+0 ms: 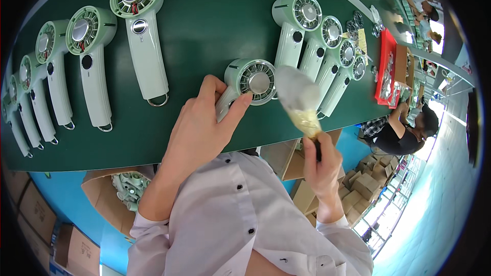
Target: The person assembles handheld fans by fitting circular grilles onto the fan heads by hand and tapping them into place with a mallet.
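My left hand (204, 115) is closed around the handle of a pale green handheld fan (257, 83) lying on the green table, its thumb at the rim of the round head. The fan's face, with a silver centre and a ring of vanes, points up. Just right of that fan, my right hand (322, 161) grips the dark handle of a mallet-like tool (299, 94). Its greyish-white head is blurred, and yellowish wrapping covers its neck. The tool's head is beside the fan; whether they touch I cannot tell. The fan's lower handle is partly hidden by my left hand.
Several fans stretch across the left of the table (204, 30), the nearest one (146, 46) showing red wires. Several more fans (299, 30) lie in a row at right, beside loose clear rings and a red tray (386, 71). Below the edge is a carton (110, 199) of parts. A co-worker (404, 130) sits right.
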